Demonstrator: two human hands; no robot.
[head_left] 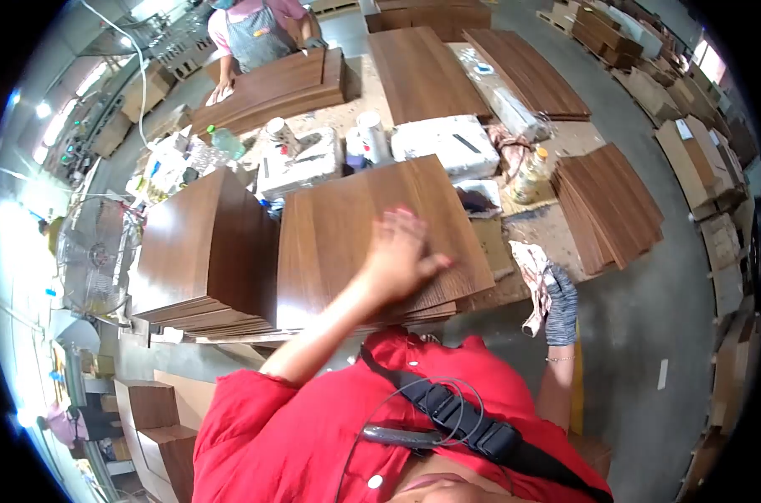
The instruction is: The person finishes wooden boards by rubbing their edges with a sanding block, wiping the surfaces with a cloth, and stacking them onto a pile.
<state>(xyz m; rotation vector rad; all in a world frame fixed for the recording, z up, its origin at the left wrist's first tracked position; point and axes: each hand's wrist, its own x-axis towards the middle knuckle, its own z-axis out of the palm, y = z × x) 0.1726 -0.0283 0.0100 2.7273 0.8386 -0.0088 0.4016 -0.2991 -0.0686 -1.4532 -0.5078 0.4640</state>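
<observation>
My left hand (401, 254) is bare and lies palm down on a brown wood-grain panel (330, 235). Its fingers are stretched out, with the thumb apart, and hold nothing. This panel is the top one of a low stack in front of me. Off to the right of the stack, my right hand (561, 308) wears a grey knitted glove. It is closed on a stained pink-and-white rag (532, 272), which hangs down past the table's edge.
A taller panel stack (204, 251) stands on the left. Fanned panels (611, 205) lie right, near a clear plastic bottle (530, 176). Wrapped white packs (445, 144) sit behind my panel. Across the table, a person in an apron (267, 38) wipes panels. A fan (97, 256) stands far left.
</observation>
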